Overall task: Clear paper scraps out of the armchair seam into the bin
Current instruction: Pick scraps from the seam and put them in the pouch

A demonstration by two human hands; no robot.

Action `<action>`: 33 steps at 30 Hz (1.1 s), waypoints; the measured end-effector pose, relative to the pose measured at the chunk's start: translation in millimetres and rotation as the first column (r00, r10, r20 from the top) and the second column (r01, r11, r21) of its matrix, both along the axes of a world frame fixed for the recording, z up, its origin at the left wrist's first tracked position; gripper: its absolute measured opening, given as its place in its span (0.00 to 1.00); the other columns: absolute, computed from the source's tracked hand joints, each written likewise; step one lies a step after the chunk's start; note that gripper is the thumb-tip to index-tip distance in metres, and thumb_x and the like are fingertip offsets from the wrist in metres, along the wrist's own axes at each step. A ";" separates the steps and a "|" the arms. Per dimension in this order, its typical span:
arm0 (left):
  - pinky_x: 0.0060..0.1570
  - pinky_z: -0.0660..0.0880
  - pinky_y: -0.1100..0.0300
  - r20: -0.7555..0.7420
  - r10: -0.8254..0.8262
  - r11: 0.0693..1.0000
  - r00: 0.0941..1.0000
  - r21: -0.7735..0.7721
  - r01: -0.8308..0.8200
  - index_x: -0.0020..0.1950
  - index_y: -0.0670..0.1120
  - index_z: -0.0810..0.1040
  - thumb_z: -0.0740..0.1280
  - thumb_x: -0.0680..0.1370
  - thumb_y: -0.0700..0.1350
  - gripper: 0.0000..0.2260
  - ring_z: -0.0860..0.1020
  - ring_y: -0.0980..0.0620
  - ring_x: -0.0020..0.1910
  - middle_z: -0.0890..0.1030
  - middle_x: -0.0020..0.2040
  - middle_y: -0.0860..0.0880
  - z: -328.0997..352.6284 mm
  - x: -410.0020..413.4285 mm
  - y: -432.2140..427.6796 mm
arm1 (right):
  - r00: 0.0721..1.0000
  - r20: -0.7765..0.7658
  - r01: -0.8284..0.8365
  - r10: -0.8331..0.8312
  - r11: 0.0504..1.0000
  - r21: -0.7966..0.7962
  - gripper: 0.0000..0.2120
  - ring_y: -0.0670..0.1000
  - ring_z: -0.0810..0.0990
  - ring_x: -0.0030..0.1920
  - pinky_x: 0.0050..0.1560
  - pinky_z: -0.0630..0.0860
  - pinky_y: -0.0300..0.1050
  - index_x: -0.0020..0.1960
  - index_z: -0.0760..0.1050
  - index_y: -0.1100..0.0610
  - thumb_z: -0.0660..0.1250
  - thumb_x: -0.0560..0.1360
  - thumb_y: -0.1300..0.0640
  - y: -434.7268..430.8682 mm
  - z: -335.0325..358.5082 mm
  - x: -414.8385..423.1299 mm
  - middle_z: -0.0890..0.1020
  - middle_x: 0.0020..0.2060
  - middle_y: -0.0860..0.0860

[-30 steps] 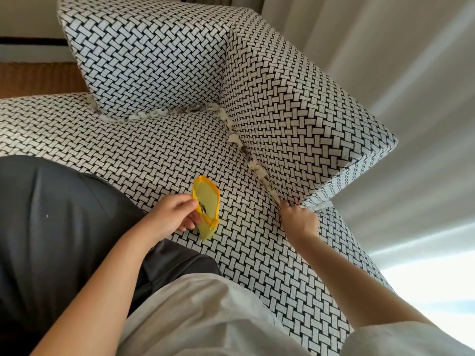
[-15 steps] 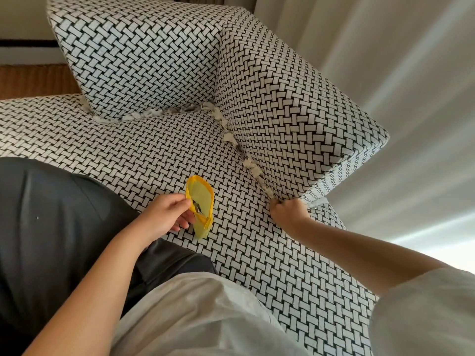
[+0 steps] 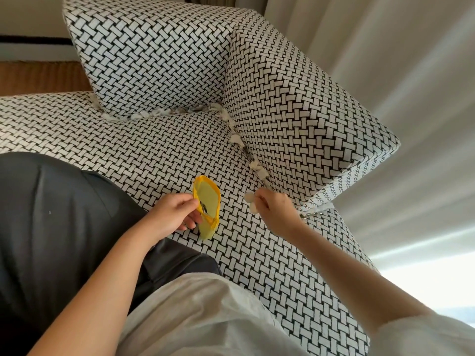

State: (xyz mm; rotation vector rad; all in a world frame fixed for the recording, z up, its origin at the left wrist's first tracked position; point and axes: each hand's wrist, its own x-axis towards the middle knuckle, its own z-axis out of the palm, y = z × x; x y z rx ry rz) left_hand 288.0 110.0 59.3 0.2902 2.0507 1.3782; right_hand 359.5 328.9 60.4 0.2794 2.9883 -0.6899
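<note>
Between seam [image 3: 248, 153] and bin [image 3: 207, 201], paper scraps [image 3: 249, 199]

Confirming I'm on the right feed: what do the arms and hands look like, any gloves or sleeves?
The left hand and right hand are bare: no gloves, rings or watch visible. Forearms uncovered. A loose white sleeve covers the right upper arm; no left sleeve is in frame.
</note>
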 end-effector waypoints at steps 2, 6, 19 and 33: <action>0.32 0.70 0.63 0.007 0.000 1.000 1.000 -0.002 0.000 0.47 0.40 0.76 0.57 0.80 0.41 0.10 0.75 0.54 0.32 0.80 0.35 0.48 0.4 0.1 0.6 | 0.997 -0.075 -0.008 -0.012 0.965 -0.261 0.12 0.42 0.65 0.19 0.20 0.60 0.32 0.44 0.74 0.65 0.56 0.80 0.61 -21.5 9.7 -1.0 0.79 0.33 0.48; 0.30 0.69 0.64 0.023 0.014 1.000 1.000 0.006 -0.014 0.46 0.41 0.77 0.57 0.80 0.41 0.10 0.75 0.55 0.29 0.80 0.30 0.52 1.3 0.0 1.5 | 0.981 -0.184 -0.031 -0.059 0.891 -0.453 0.10 0.42 0.66 0.22 0.22 0.61 0.31 0.42 0.74 0.64 0.57 0.79 0.62 -59.2 24.9 -13.0 0.76 0.30 0.46; 0.31 0.70 0.63 0.006 -0.014 1.000 1.000 -0.022 0.014 0.46 0.41 0.76 0.55 0.81 0.41 0.11 0.74 0.53 0.32 0.79 0.35 0.47 7.7 4.3 1.0 | 0.912 -0.244 0.241 -0.331 0.911 -0.335 0.07 0.42 0.63 0.22 0.22 0.60 0.32 0.46 0.77 0.57 0.61 0.78 0.57 -47.5 -10.5 -2.2 0.70 0.24 0.44; 0.33 0.72 0.62 0.016 0.033 0.999 0.999 -0.038 -0.032 0.45 0.41 0.76 0.56 0.80 0.41 0.10 0.76 0.52 0.32 0.80 0.35 0.46 5.3 5.5 3.7 | 0.828 0.018 0.551 -0.560 0.821 0.150 0.17 0.47 0.74 0.42 0.29 0.62 0.35 0.58 0.74 0.50 0.61 0.75 0.42 50.6 -57.8 59.3 0.76 0.53 0.46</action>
